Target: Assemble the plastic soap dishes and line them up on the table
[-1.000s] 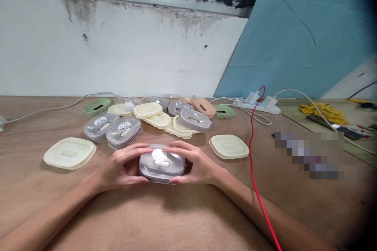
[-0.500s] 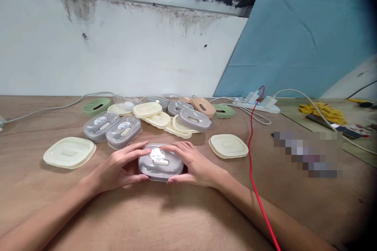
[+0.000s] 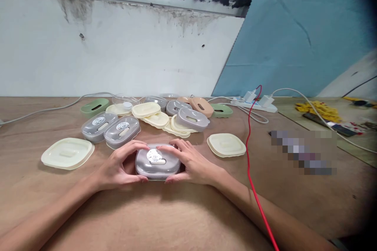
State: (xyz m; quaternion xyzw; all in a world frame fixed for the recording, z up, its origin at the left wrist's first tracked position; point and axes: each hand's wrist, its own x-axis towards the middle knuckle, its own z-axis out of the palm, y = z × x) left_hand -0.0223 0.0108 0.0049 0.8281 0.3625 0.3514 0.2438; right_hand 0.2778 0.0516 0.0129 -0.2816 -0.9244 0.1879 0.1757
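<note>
A grey soap box (image 3: 171, 166) with a clear lid and a round white sticker sits on the table in front of me. My left hand (image 3: 119, 168) curves round its left end, thumb at the front edge and fingers at the back. From the other end, my right hand (image 3: 194, 164) grips it the same way, its index finger lying over the lid by the sticker. Just behind are two similar lidded grey boxes, one farther left (image 3: 97, 130) and one nearer (image 3: 126, 137).
Cream trays lie left (image 3: 66, 160) and right (image 3: 226, 147). Behind is a pile of cream pieces (image 3: 146, 110), grey parts (image 3: 193, 121), a peach part (image 3: 202, 106) and green parts (image 3: 96, 106). A red cable (image 3: 249, 164) crosses my right forearm; a power strip (image 3: 259, 105) stands behind.
The view has shifted slightly. My left fingers have drawn back a little from the top of the soap box, while both hands stay at its ends.
</note>
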